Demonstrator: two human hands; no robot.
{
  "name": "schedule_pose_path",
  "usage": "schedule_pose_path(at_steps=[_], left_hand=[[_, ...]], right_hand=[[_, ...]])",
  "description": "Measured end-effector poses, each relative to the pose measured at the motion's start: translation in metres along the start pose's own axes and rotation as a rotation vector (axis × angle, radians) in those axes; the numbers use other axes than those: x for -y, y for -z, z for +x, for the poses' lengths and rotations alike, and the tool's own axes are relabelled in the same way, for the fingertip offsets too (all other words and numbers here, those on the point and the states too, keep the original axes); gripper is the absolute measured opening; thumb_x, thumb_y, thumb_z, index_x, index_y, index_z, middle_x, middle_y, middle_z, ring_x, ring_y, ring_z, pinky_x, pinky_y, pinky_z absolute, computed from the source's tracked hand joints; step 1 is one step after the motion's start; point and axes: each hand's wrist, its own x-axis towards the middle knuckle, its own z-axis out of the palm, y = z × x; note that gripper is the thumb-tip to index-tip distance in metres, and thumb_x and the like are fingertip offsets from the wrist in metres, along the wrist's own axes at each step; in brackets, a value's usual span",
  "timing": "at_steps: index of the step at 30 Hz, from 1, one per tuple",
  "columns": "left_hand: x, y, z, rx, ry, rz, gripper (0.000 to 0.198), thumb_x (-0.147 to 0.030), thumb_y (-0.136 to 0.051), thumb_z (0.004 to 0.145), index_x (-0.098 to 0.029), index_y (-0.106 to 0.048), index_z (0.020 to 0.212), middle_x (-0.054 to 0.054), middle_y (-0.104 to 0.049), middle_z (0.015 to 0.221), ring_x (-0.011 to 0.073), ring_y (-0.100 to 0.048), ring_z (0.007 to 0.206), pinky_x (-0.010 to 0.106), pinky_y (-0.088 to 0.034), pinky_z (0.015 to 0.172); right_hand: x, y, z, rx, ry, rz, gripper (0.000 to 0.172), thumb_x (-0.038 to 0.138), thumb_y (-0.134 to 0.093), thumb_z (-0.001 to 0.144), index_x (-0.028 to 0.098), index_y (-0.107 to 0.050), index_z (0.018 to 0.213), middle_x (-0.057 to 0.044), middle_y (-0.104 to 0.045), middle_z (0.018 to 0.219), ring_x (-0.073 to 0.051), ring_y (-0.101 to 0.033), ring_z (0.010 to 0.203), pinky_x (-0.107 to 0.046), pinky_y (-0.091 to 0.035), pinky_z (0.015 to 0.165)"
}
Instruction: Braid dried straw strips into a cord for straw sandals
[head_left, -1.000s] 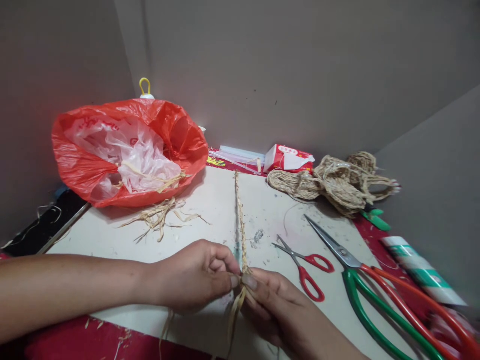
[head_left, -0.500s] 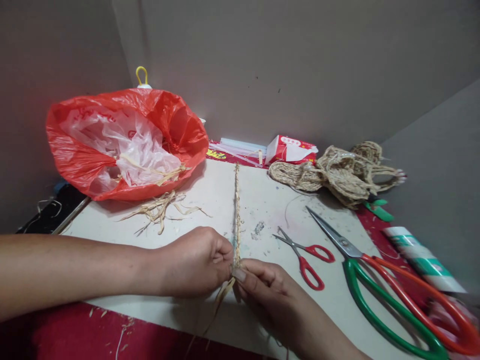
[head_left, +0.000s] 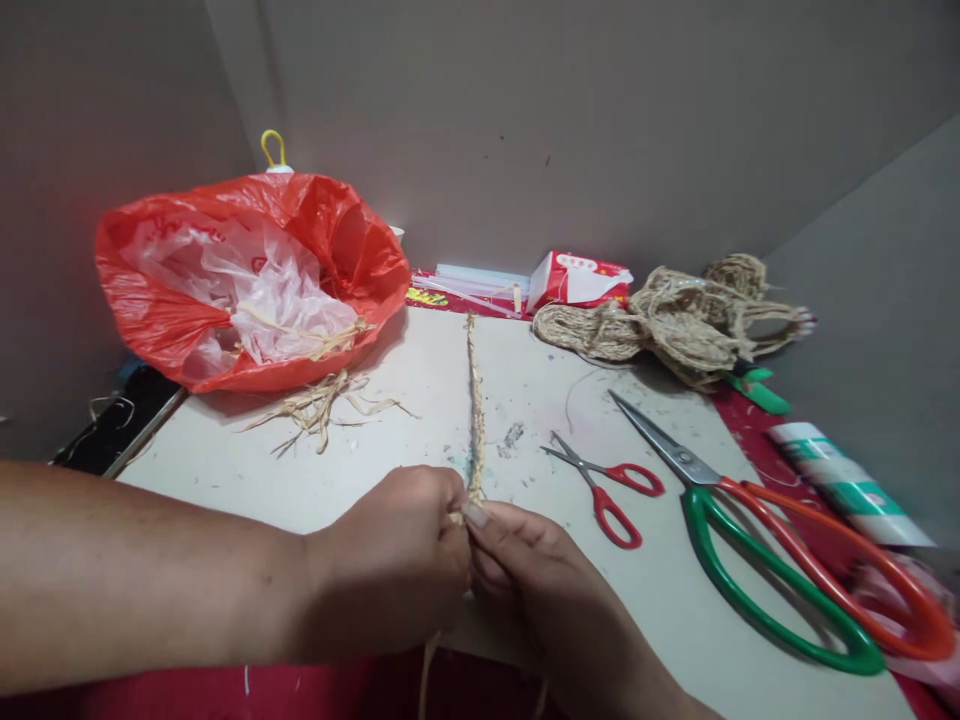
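Observation:
A thin braided straw cord [head_left: 475, 410] runs straight away from me over the white board [head_left: 360, 475]. At its near end my left hand [head_left: 409, 555] is closed, fingers curled round the straw strands. Touching it, my right hand [head_left: 532, 570] pinches the cord's end between thumb and fingers. A loose straw strand [head_left: 427, 670] hangs below my left hand toward the board's near edge. The exact spot where the strands cross is hidden by my fingers. Small red-handled scissors [head_left: 604, 485] lie partly spread to the right of my right hand.
Large scissors [head_left: 701, 485] with green and orange handles lie at right. Coiled straw cord [head_left: 675, 325] sits behind them, beside a red tissue pack [head_left: 577, 280]. A red plastic bag [head_left: 165, 340] stands back left, with loose straw strips [head_left: 322, 405] before it. A green-and-white roll [head_left: 851, 485] lies far right.
My left hand has come closer to my right and turned over the strands, covering the cord's near end. The loose ends now hang lower. The view has shifted slightly.

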Motion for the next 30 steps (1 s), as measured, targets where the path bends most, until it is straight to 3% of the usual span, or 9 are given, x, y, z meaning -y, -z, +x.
schedule_pose_path(at_steps=[6, 10, 14, 18, 20, 23, 24, 28, 30], left_hand=[[-0.005, -0.008, 0.003, -0.148, -0.099, 0.301, 0.012, -0.021, -0.042, 0.078, -0.017, -0.052, 0.073, 0.001, -0.058, 0.068, 0.0112, -0.047, 0.06, 0.021, -0.033, 0.053], [-0.012, -0.008, 0.006, -0.126, -0.107, 0.472, 0.013, -0.025, -0.043, 0.081, -0.017, -0.05, 0.072, 0.0, -0.054, 0.064, 0.0111, -0.044, 0.057, 0.022, -0.03, 0.052], [-0.01, -0.009, -0.002, -0.076, -0.114, 0.496, 0.017, -0.029, -0.04, 0.084, -0.018, -0.053, 0.082, 0.001, -0.057, 0.068, 0.0118, -0.046, 0.056, 0.022, -0.029, 0.051], [-0.019, 0.008, -0.015, -0.024, -0.174, 0.508, 0.019, -0.029, -0.047, 0.079, -0.018, -0.06, 0.088, 0.0, -0.058, 0.065, 0.0117, -0.047, 0.052, 0.022, -0.03, 0.049], [-0.026, 0.022, -0.015, -0.122, -0.274, 0.54, 0.019, -0.03, -0.048, 0.079, -0.018, -0.062, 0.084, 0.001, -0.057, 0.062, 0.0123, -0.048, 0.054, 0.022, -0.032, 0.051], [-0.029, 0.034, -0.006, -0.243, -0.354, 0.455, 0.021, -0.027, -0.049, 0.078, -0.017, -0.062, 0.091, 0.003, -0.06, 0.075, 0.0138, -0.052, 0.066, 0.022, -0.036, 0.058], [-0.027, 0.034, -0.001, -0.194, -0.314, 0.385, 0.023, -0.026, -0.05, 0.077, -0.016, -0.061, 0.094, 0.003, -0.06, 0.077, 0.0135, -0.052, 0.067, 0.022, -0.037, 0.058], [-0.012, 0.02, 0.011, 0.193, -0.082, 0.095, 0.022, -0.025, -0.05, 0.076, -0.013, -0.059, 0.092, -0.001, -0.053, 0.068, 0.0099, -0.044, 0.058, 0.021, -0.035, 0.053], [-0.005, 0.014, 0.014, 0.251, -0.075, 0.04, 0.019, -0.025, -0.047, 0.077, -0.013, -0.06, 0.085, -0.001, -0.051, 0.067, 0.0097, -0.042, 0.061, 0.021, -0.035, 0.054]], right_hand=[[-0.005, -0.002, -0.001, -0.065, 0.018, 0.076, 0.04, 0.041, -0.06, 0.083, 0.017, -0.043, 0.056, 0.008, -0.03, 0.046, -0.005, -0.021, 0.042, -0.018, -0.017, 0.04], [-0.006, -0.002, -0.002, -0.092, 0.065, 0.044, 0.04, 0.044, -0.062, 0.081, 0.017, -0.044, 0.057, 0.008, -0.033, 0.045, -0.005, -0.022, 0.042, -0.017, -0.019, 0.039], [-0.004, -0.003, -0.003, -0.095, 0.076, 0.037, 0.035, 0.044, -0.064, 0.078, 0.017, -0.051, 0.061, 0.006, -0.043, 0.049, -0.006, -0.032, 0.044, -0.018, -0.026, 0.041], [0.0, -0.004, -0.003, -0.056, 0.051, 0.028, 0.032, 0.043, -0.065, 0.078, 0.017, -0.053, 0.063, 0.003, -0.05, 0.052, -0.008, -0.041, 0.048, -0.019, -0.031, 0.045], [0.0, -0.003, -0.002, -0.041, 0.037, 0.013, 0.031, 0.044, -0.065, 0.078, 0.016, -0.056, 0.066, 0.004, -0.05, 0.052, -0.008, -0.04, 0.047, -0.019, -0.03, 0.045], [0.001, -0.003, -0.001, -0.063, 0.03, -0.017, 0.033, 0.047, -0.066, 0.076, 0.016, -0.059, 0.069, 0.006, -0.044, 0.048, -0.007, -0.034, 0.045, -0.018, -0.027, 0.044], [0.001, -0.002, -0.001, -0.068, 0.029, -0.026, 0.034, 0.048, -0.066, 0.075, 0.016, -0.059, 0.068, 0.006, -0.044, 0.048, -0.007, -0.034, 0.045, -0.019, -0.026, 0.044], [0.004, 0.0, 0.002, -0.039, 0.037, -0.096, 0.037, 0.05, -0.066, 0.074, 0.016, -0.056, 0.063, 0.005, -0.047, 0.053, -0.008, -0.036, 0.048, -0.02, -0.029, 0.046], [0.005, 0.002, 0.003, -0.019, 0.045, -0.144, 0.036, 0.049, -0.065, 0.075, 0.016, -0.056, 0.064, 0.004, -0.047, 0.054, -0.009, -0.039, 0.051, -0.02, -0.031, 0.05]])
